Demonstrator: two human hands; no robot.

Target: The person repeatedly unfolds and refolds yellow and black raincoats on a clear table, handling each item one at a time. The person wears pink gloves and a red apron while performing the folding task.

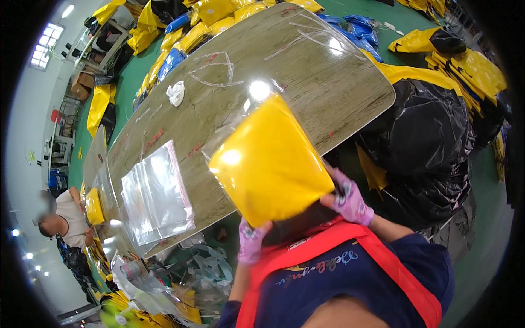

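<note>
A flat, square yellow package (273, 164), something folded in a shiny clear plastic bag, is held up in front of me over the table's near edge. My left hand (252, 240), in a pink patterned glove with bare fingertips, is closed on its lower left corner. My right hand (350, 201), gloved alike, grips the lower right corner with the thumb on top. Clear film sticks out past the package's upper left side. To the left, a stack of clear plastic bags (156, 194) lies on the wood-patterned table (306, 71).
A crumpled white wad (175, 93) rests on the table. Large black plastic sacks (418, 136) stand at the right. Yellow packages (213, 13) pile up beyond the far edge. At the left another person (68, 216) handles a yellow package (94, 206). Clear plastic scraps (205, 268) lie below.
</note>
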